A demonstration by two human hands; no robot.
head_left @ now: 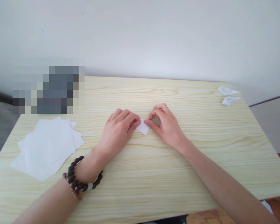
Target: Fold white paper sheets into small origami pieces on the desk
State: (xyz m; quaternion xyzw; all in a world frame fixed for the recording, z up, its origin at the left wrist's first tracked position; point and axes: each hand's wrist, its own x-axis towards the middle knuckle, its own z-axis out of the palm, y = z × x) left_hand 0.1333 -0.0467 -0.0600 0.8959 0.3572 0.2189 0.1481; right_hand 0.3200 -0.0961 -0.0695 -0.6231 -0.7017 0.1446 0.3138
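Between my two hands, near the middle of the table, is a small folded piece of white paper (pixel 143 128), one corner pointing towards me. My left hand (pixel 121 126) pinches its left side between thumb and fingers. On the right side, my right hand (pixel 164 124) grips the paper the same way, its thumb and index finger curved into a ring. The fingertips cover parts of the paper's upper edge. A dark beaded bracelet circles my left wrist.
A loose stack of white paper sheets (pixel 49 146) lies at the left of the wooden table (pixel 154 186). Two folded white paper boats (pixel 227 90) rest at the far right corner. A pixelated dark object (pixel 53 90) stands at the back left, before the pale wall.
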